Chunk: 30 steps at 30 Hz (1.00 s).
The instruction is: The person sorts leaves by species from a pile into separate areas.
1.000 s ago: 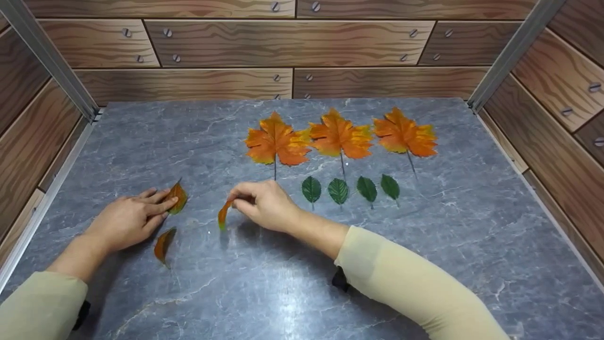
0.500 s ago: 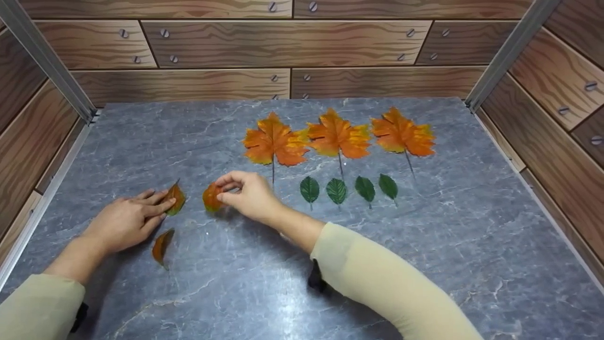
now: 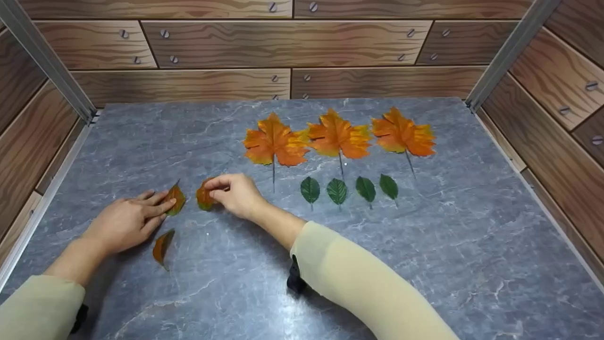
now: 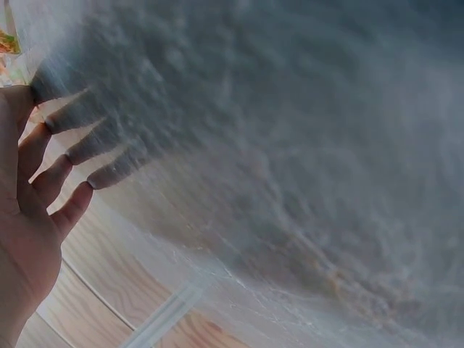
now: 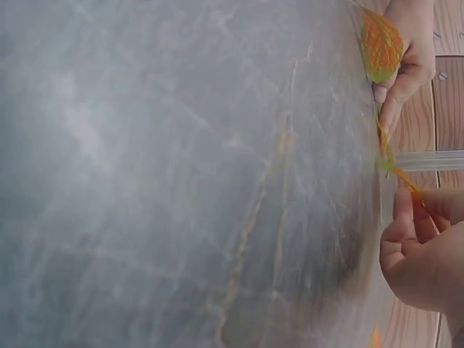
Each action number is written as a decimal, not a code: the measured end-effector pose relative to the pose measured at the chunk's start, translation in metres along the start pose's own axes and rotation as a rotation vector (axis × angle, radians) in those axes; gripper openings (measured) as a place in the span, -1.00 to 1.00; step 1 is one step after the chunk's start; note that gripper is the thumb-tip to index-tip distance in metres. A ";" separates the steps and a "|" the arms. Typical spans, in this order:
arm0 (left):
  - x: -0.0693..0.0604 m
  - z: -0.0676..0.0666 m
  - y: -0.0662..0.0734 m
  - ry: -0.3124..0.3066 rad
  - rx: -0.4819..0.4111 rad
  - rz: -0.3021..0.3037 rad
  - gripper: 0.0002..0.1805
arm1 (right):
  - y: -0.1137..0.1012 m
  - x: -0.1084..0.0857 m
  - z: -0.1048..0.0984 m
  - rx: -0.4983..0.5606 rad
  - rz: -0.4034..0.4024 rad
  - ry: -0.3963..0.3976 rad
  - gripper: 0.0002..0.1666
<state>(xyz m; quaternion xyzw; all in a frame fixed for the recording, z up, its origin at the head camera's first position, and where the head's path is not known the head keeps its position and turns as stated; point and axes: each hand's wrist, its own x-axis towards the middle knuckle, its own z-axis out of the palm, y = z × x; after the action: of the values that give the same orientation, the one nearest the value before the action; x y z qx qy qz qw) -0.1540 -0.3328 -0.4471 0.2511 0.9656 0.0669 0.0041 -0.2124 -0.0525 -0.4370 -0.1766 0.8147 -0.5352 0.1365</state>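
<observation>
My left hand (image 3: 123, 223) rests on the table, its straight fingers touching a small orange-green leaf (image 3: 177, 199). Just to the right, my right hand (image 3: 239, 195) pinches the edge of another orange leaf (image 3: 203, 199) between thumb and fingers. In the right wrist view the pinched leaf (image 5: 403, 176) appears nearly edge-on. A third leaf, curled and brownish orange (image 3: 163, 247), lies nearer the front, below the left fingertips; the right wrist view shows this curled leaf (image 5: 382, 45) too. In the left wrist view the left fingers (image 4: 72, 210) are extended.
Along the back of the grey marbled table (image 3: 292, 264) lie three orange maple leaves (image 3: 339, 137) with stems. Several green leaves (image 3: 337, 191) form a row in front of them. Wood-patterned walls (image 3: 288, 45) and metal rails (image 3: 47, 61) enclose the table.
My right hand has moved left with its leaf, toward the leaf under the left fingers. The leaf has turned from hanging edge-on to showing its face. My left hand has stayed put.
</observation>
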 end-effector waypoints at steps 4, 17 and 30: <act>0.000 -0.001 0.000 -0.005 0.002 -0.010 -0.50 | 0.002 0.002 -0.001 0.038 0.035 -0.068 -0.71; 0.000 -0.001 0.002 -0.024 0.004 -0.025 -0.49 | 0.004 -0.001 -0.012 0.036 0.047 -0.078 -0.60; 0.000 0.000 0.000 -0.010 0.007 -0.012 -0.50 | -0.018 -0.034 0.007 0.064 -0.113 -0.260 -0.56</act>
<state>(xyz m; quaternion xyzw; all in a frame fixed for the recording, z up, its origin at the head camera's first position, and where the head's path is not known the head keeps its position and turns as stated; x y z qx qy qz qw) -0.1534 -0.3328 -0.4468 0.2456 0.9673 0.0622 0.0086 -0.1759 -0.0501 -0.4223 -0.2854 0.7614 -0.5404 0.2162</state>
